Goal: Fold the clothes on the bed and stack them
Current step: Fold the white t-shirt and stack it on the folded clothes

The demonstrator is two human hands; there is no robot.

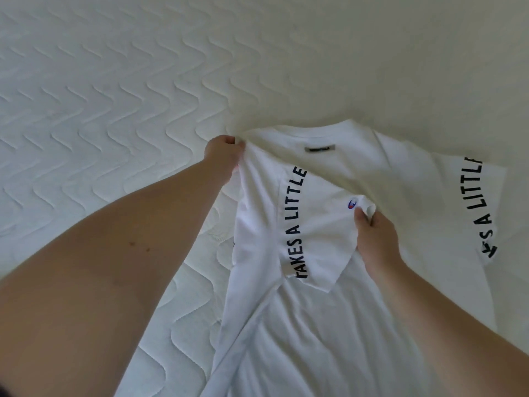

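Hands (297, 196) on white T-shirt (329, 325)

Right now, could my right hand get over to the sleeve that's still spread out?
Probably yes. The right hand pinches the folded sleeve, and only flat white T-shirt lies between it and the spread sleeve; it must let go first.
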